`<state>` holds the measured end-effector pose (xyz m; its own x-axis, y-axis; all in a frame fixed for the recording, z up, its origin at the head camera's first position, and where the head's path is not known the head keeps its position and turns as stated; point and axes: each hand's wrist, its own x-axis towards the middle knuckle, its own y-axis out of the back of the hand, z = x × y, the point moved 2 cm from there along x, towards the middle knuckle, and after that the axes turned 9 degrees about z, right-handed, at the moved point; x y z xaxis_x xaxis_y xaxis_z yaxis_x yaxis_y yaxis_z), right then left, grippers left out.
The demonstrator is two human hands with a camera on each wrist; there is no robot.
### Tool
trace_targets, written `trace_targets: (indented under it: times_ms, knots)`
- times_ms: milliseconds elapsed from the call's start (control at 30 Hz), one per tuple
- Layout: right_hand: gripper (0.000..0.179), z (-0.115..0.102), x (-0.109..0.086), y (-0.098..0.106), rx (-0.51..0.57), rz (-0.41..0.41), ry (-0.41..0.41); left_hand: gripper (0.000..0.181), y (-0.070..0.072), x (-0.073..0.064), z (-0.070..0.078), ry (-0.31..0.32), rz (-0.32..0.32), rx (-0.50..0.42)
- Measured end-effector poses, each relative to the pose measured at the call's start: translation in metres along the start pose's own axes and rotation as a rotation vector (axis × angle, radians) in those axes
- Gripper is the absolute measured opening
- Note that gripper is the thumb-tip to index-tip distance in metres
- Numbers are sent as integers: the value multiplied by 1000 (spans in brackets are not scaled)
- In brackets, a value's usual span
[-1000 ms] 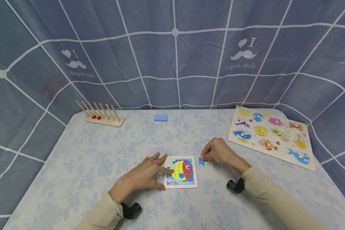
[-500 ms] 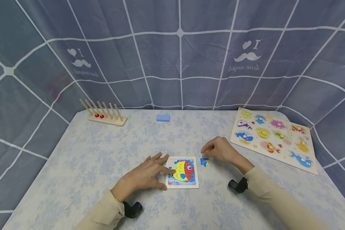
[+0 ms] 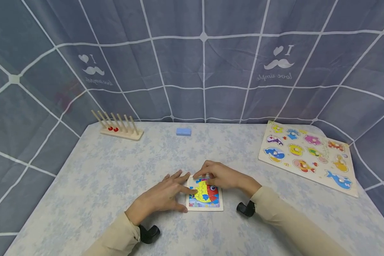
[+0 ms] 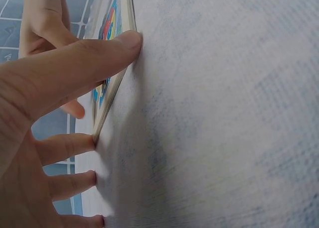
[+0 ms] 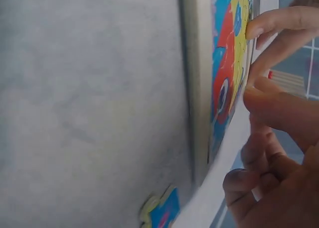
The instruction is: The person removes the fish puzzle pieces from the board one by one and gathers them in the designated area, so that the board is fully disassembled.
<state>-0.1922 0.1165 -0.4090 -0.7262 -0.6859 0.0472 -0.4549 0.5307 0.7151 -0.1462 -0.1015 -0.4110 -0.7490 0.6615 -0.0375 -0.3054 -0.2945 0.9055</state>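
Note:
A small framed fish jigsaw puzzle (image 3: 204, 193) lies on the table, its fish yellow and red. My left hand (image 3: 161, 195) rests along its left side with spread fingers. In the left wrist view, the thumb (image 4: 107, 51) touches the wooden frame's edge. Over the puzzle's upper part is my right hand (image 3: 222, 176), thumb and forefinger apart; its other fingers are curled in the right wrist view. Whether its fingertips touch a piece is hidden. A loose blue, yellow and pink puzzle piece (image 5: 164, 210) lies on the table outside the frame.
A wooden peg stand (image 3: 121, 132) with red beads is at the back left. Near the back middle lies a blue block (image 3: 184, 132). A large wooden knob puzzle (image 3: 307, 158) with animal shapes lies at the right. A grid-patterned curtain (image 3: 179, 71) hangs behind the table.
My right hand has let go of the loose piece on the table right of the frame and moved left over the puzzle. The left hand has stayed by the frame.

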Motion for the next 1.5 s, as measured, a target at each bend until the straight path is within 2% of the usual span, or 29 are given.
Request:
trace_targets:
  times_ms: [167,300,533,867,1067,1200,1400,1500]
  knots:
    - [37,-4,3,-4,-69,-47,-25,58,1,1,1,-10,4,8]
    - [34,-5,5,-4,-110,-36,-34,57,2,2,1,-9,6,14]
    - [33,-5,7,-5,-104,-8,-47,58,3,3,1,-3,4,8]
    - [32,-7,2,-5,47,9,-51,57,1,2,0,-2,13,3]
    - [29,-9,0,-4,51,2,-45,57,1,2,0,6,15,3]
    - [26,-8,-2,-3,50,53,-69,58,1,1,0,4,12,-2]
    - [20,-2,-3,0,119,196,-187,58,-1,1,2,13,8,0]
    - [16,1,-5,2,174,238,-236,59,0,1,2,15,9,-1]
